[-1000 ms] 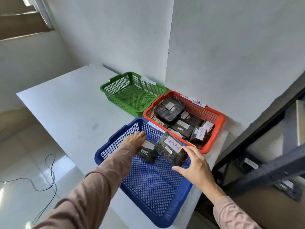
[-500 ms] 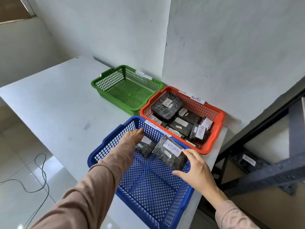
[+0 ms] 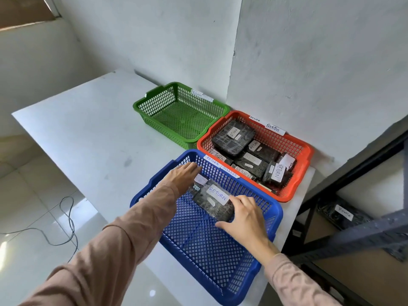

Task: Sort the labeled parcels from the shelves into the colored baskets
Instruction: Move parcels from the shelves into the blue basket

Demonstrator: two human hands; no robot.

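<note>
Head view. Operator: What is sitting around the work area?

Checker: Three mesh baskets are standing on the white table point(image 3: 77, 133). The green basket point(image 3: 176, 120) is sitting farthest off, by the wall. The orange basket point(image 3: 304, 155) is sitting just beside it and is holding a pile of dark parcels point(image 3: 234, 138) with white labels. The blue basket point(image 3: 209, 250) is sitting nearest. A dark shelf frame point(image 3: 353, 235) is standing at the right, and a cable point(image 3: 66, 217) is trailing over the floor at the left.

Operator: Is anything getting in the way?

Checker: The left sleeve point(image 3: 136, 226) is crossing the blue basket's left wall, and the left hand point(image 3: 183, 177) is hiding most of the small parcel point(image 3: 197, 186).

Operator: How are the hands lying?

Checker: The left hand is reaching toward the far wall, with its fingers straight and together, resting on the small parcel. The right hand point(image 3: 245, 217) is gripping the RETURN parcel point(image 3: 212, 202) at its near end, with the fingers curled over the top and the thumb at the near edge. Both parcels are lying in the blue basket's far half, touching each other.
</note>
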